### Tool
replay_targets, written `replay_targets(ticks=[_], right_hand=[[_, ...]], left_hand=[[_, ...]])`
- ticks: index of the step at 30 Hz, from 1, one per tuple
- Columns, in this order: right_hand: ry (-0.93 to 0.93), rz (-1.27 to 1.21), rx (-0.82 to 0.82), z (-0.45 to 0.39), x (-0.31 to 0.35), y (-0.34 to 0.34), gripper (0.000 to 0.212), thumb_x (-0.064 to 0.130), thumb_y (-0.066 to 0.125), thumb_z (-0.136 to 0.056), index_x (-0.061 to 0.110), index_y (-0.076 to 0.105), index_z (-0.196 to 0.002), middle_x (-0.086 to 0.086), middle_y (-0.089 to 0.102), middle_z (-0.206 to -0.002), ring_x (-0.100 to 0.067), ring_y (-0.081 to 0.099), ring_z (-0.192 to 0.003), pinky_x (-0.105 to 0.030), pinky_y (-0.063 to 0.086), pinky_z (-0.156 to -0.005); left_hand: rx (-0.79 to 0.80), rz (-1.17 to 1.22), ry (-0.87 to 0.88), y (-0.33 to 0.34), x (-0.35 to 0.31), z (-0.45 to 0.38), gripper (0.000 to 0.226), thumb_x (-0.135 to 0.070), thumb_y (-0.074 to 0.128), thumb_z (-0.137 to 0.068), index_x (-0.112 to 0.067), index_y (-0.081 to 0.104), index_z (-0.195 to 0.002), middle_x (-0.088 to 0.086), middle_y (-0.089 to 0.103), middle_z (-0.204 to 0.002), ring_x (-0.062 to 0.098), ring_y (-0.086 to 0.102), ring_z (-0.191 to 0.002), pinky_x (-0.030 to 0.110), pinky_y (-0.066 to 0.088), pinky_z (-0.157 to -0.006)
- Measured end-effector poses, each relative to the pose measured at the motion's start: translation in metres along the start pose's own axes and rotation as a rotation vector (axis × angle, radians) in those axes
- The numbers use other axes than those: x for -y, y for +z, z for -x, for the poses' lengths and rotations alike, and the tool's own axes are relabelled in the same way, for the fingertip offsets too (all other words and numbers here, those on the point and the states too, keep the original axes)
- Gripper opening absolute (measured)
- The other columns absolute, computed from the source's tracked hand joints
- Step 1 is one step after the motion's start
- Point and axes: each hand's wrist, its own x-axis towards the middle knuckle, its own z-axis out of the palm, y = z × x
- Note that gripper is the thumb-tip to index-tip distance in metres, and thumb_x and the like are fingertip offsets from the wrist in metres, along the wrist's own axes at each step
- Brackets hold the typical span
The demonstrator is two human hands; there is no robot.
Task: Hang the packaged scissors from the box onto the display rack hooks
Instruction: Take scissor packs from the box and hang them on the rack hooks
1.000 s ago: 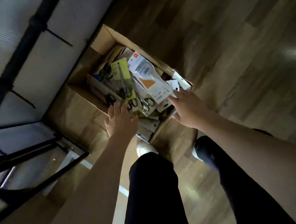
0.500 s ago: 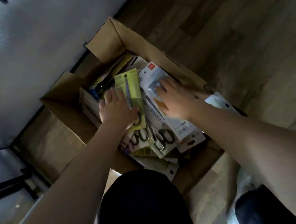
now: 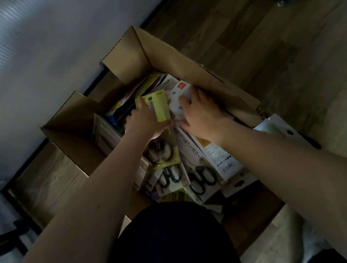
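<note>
**Kid 1:** While both arms reach down, where do the hands go?

**Kid 2:** Into the cardboard box (image 3: 182,61) on the wood floor (image 3: 292,55). The left hand (image 3: 144,122) lies on a yellow-green scissors pack (image 3: 161,110). Its fingers curl over the pack's left edge and the thumb presses across the front, so that grip is pinching the pack.

**Kid 1:** And the other one?

**Kid 2:** The right hand (image 3: 201,113) is just beside it, on a white scissors pack (image 3: 180,89) with a small red mark at the top. The fingers look bent over the pack's top part. It is dark and a bit blurry, so I cannot tell if this grip pinches the pack or only presses on it.

**Kid 1:** What is near the hands?

**Kid 2:** Below the left grip, toward the person, the yellow-green pack shows black scissor handles (image 3: 160,152). Further below lie more packs in a messy heap, with 2 more pairs of black handles (image 3: 202,179). Under the right wrist is a white pack with a barcode (image 3: 228,168). Above the left grip, more packs stand on edge deep in the box.

**Kid 1:** Anything outside the box?

**Kid 2:** Right of the right arm, a white card (image 3: 281,128) sticks out over the box's edge. Left of the box there is a pale wall (image 3: 30,51) and dark metal bars (image 3: 3,242) low down. The person's dark trouser knee (image 3: 168,246) is between the arms.
</note>
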Motion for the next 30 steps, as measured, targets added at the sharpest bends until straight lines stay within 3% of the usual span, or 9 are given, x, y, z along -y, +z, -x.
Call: replay_targets(ticks=[5, 8, 11, 14, 16, 20, 23, 27, 30], right_hand=[[-0.001, -0.037, 0.048, 0.002, 0.003, -0.008, 0.065, 0.036, 0.047, -0.096, 0.011, 0.015, -0.146, -0.029, 0.042, -0.131, -0.039, 0.042, -0.122, -0.043, 0.043, -0.092], [0.039, -0.049, 0.007, 0.008, 0.005, -0.015, 0.058, 0.021, 0.038, -0.099, 0.003, 0.012, -0.147, -0.029, 0.048, -0.124, -0.036, 0.054, -0.109, -0.039, 0.048, -0.082], [0.124, -0.203, 0.041, 0.022, 0.006, -0.034, 0.05, 0.009, 0.037, -0.096, 0.007, 0.024, -0.144, -0.021, 0.05, -0.124, -0.034, 0.06, -0.1, -0.043, 0.053, -0.08], [0.192, -0.251, 0.073, 0.047, 0.0, -0.057, 0.027, 0.007, 0.04, -0.096, 0.006, 0.05, -0.121, -0.013, 0.059, -0.111, -0.031, 0.06, -0.098, -0.034, 0.048, -0.075], [0.221, -0.226, 0.061, 0.067, -0.002, -0.078, 0.02, 0.005, 0.041, -0.097, 0.004, 0.057, -0.108, -0.013, 0.063, -0.107, -0.029, 0.061, -0.097, -0.032, 0.047, -0.075], [0.289, -0.477, 0.058, 0.105, -0.002, -0.133, 0.023, 0.006, 0.039, -0.098, 0.001, 0.057, -0.111, -0.017, 0.062, -0.104, -0.033, 0.06, -0.099, -0.03, 0.041, -0.07], [0.305, -0.645, 0.089, 0.138, -0.001, -0.192, 0.024, 0.009, 0.044, -0.099, -0.001, 0.056, -0.117, -0.018, 0.062, -0.109, -0.032, 0.063, -0.1, -0.036, 0.052, -0.08], [0.273, -0.651, 0.019, 0.178, 0.003, -0.27, 0.028, 0.012, 0.042, -0.099, 0.001, 0.056, -0.121, -0.016, 0.061, -0.114, -0.027, 0.058, -0.104, -0.025, 0.038, -0.075], [0.268, -0.687, -0.025, 0.208, 0.013, -0.334, 0.029, 0.015, 0.039, -0.101, -0.001, 0.059, -0.115, -0.018, 0.063, -0.107, -0.029, 0.059, -0.099, -0.021, 0.03, -0.068]], left_hand=[[-0.152, 0.231, 0.0, -0.01, 0.002, 0.005, 0.117, -0.032, 0.083, -0.068, -0.01, 0.001, -0.149, 0.02, 0.02, -0.15, 0.038, 0.032, -0.134, 0.043, 0.033, -0.106], [-0.18, 0.391, -0.038, -0.015, 0.003, 0.013, 0.111, -0.027, 0.084, -0.068, -0.01, 0.008, -0.147, 0.015, 0.032, -0.145, 0.033, 0.039, -0.129, 0.043, 0.039, -0.103], [-0.282, 0.506, -0.056, -0.023, 0.003, 0.03, 0.049, -0.024, 0.076, -0.077, -0.008, 0.045, -0.112, 0.002, 0.059, -0.104, 0.02, 0.058, -0.095, 0.034, 0.051, -0.079], [-0.322, 0.469, -0.022, -0.033, 0.0, 0.054, 0.01, -0.024, 0.06, -0.088, -0.014, 0.057, -0.087, -0.005, 0.059, -0.077, 0.016, 0.057, -0.075, 0.025, 0.044, -0.058], [-0.307, 0.438, 0.007, -0.041, -0.006, 0.077, 0.013, -0.024, 0.054, -0.093, -0.015, 0.058, -0.084, -0.004, 0.057, -0.074, 0.016, 0.051, -0.071, 0.024, 0.032, -0.052], [-0.292, 0.453, -0.009, -0.069, -0.027, 0.138, 0.015, -0.022, 0.046, -0.097, -0.014, 0.056, -0.089, 0.002, 0.054, -0.077, 0.022, 0.049, -0.074, 0.027, 0.033, -0.064], [-0.299, 0.468, 0.001, -0.102, -0.042, 0.187, 0.016, -0.021, 0.046, -0.097, -0.013, 0.051, -0.084, 0.001, 0.052, -0.07, 0.025, 0.05, -0.07, 0.029, 0.03, -0.056], [-0.333, 0.507, 0.044, -0.159, -0.064, 0.262, 0.019, -0.02, 0.05, -0.096, -0.005, 0.055, -0.086, 0.005, 0.056, -0.068, 0.024, 0.049, -0.062, 0.029, 0.033, -0.053], [-0.367, 0.553, 0.0, -0.206, -0.081, 0.323, 0.024, -0.021, 0.05, -0.097, -0.009, 0.044, -0.077, 0.004, 0.05, -0.065, 0.019, 0.041, -0.055, 0.03, 0.029, -0.051]])
